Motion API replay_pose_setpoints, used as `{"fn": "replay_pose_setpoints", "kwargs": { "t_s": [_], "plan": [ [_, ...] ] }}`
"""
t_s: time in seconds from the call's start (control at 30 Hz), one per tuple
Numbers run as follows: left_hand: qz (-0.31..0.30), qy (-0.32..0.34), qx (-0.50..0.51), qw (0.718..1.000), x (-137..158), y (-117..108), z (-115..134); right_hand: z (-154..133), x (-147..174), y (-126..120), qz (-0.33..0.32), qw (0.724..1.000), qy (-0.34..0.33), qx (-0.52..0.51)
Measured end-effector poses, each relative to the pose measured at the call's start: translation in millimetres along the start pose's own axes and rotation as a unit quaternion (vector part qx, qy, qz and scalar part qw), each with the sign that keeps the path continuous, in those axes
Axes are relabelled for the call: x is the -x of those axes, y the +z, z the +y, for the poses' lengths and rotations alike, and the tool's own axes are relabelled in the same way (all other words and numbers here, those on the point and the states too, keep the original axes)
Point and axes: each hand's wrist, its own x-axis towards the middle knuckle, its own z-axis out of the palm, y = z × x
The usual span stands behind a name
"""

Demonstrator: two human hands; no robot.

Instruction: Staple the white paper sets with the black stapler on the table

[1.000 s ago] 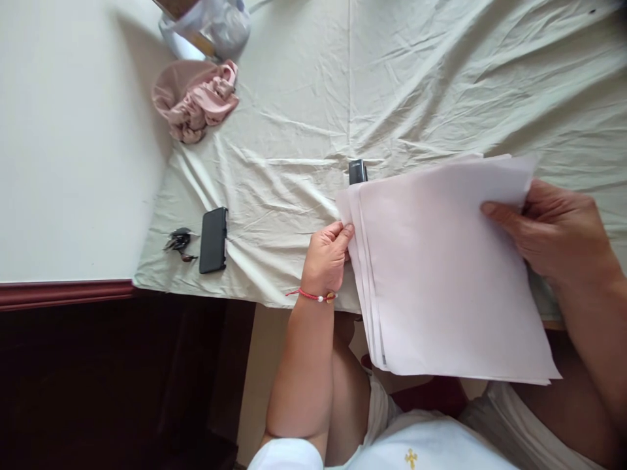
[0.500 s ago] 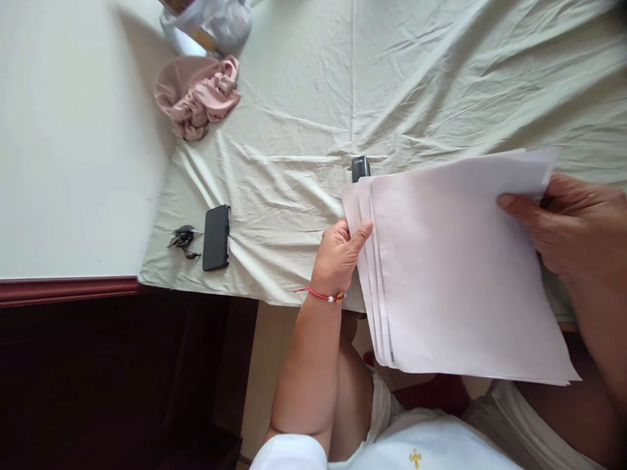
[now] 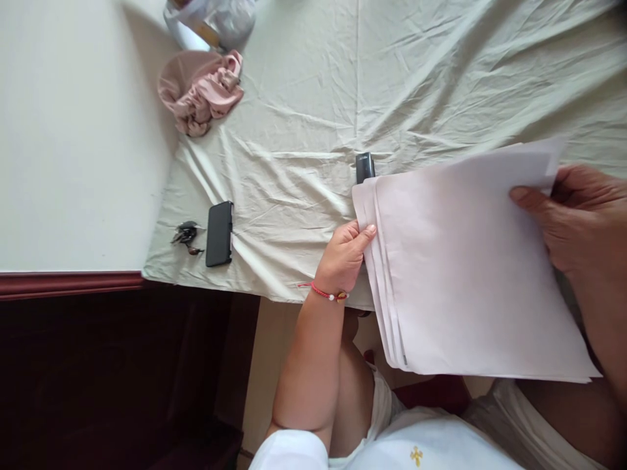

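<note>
Several white sheets of paper form a loose stack above my lap, their left edges slightly fanned. My left hand is closed on the left edge, thumb on top and fingers underneath. At the upper right corner my right hand pinches the sheets, with its thumb on the upper face; its other fingers are mostly hidden behind the paper. Just beyond the stack's upper left corner lies a small black object, partly covered by the paper, its kind unclear.
A pale green cloth with wrinkles covers the table. On its left side lie a black phone and a small dark bundle, perhaps keys. Farther back are a pink gathered fabric item and a clear plastic bag.
Both hands and the paper stack have shifted slightly to the right. More of the small black object shows now. The grip of both hands looks the same.
</note>
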Motion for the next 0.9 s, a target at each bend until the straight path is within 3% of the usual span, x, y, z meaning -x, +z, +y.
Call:
{"fn": "replay_pose_setpoints", "kwargs": {
  "t_s": [0.3,0.9],
  "plan": [
    [-0.027,-0.014,-0.009,0.999,1.7,2.2,5.6,4.6,-2.6,-0.1,0.007,1.0,0.007,0.009],
    [-0.003,-0.02,-0.025,0.999,-0.8,4.5,5.2,3.2,-3.5,-4.5,0.02,0.997,0.029,0.063]
  ]
}}
